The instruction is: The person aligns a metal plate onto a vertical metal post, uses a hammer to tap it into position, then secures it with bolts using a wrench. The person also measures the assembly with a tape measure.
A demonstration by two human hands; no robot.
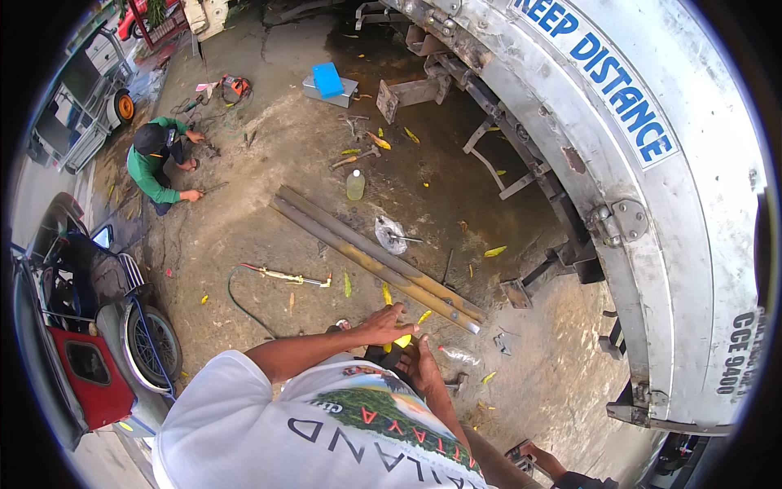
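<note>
My left hand [381, 325] reaches in from the left at the front of my body, its fingers stretched out to the right. Just beneath its fingertips is a small bright yellow thing [402, 341], whose kind I cannot make out. My right hand [423, 367] comes up from below, with its fingers closed against the yellow thing, partly hidden. Beyond both hands, two long rusty steel bars [375, 259] lie side by side on the ground, slanting down to the right. A cutting torch [287, 275] with a hose lies to the left of the bars.
A grey-white truck body [692, 187] with rusty brackets fills the right. A person in green [157, 163] crouches at far left; another person's hand [542, 460] shows lower right. On the concrete are a liquid-filled bottle [355, 185], a hammer [356, 158] and a clear bottle [460, 355].
</note>
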